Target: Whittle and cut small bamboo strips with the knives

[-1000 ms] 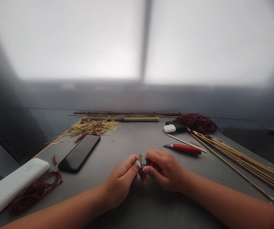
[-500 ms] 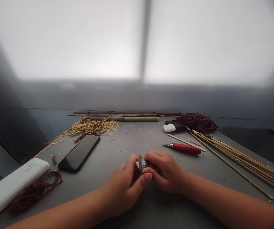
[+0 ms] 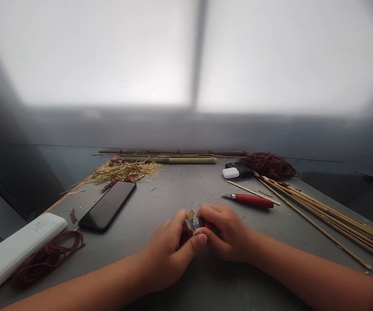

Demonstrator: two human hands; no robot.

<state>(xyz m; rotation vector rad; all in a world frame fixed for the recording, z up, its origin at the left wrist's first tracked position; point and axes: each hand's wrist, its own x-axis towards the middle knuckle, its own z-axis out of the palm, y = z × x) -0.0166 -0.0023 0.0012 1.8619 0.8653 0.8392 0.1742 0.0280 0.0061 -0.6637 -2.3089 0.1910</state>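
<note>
My left hand (image 3: 170, 255) is closed around a short flat piece of bamboo (image 3: 190, 214), whose pale end sticks up past my forefinger. In my right hand (image 3: 227, 233) is a knife (image 3: 197, 223) with a metal blade and a bit of red handle showing between the fingers. The blade touches or nearly touches the bamboo, right by my left thumb. Most of the handle and the lower part of the bamboo are hidden by my fingers. A second, red-handled carving knife (image 3: 253, 200) lies on the table beyond my right hand.
Bamboo sticks (image 3: 329, 214) lie at the right, below a dark red cord bundle (image 3: 269, 165). A phone (image 3: 108, 207), a white power bank (image 3: 20, 255), a cord coil (image 3: 48, 257) and pale shavings (image 3: 131, 171) are at the left. A bamboo pole (image 3: 189, 160) lies at the back.
The knife blade has turned slightly in my right hand, against the bamboo. Both hands otherwise stay almost in place, and the view has shifted very slightly.
</note>
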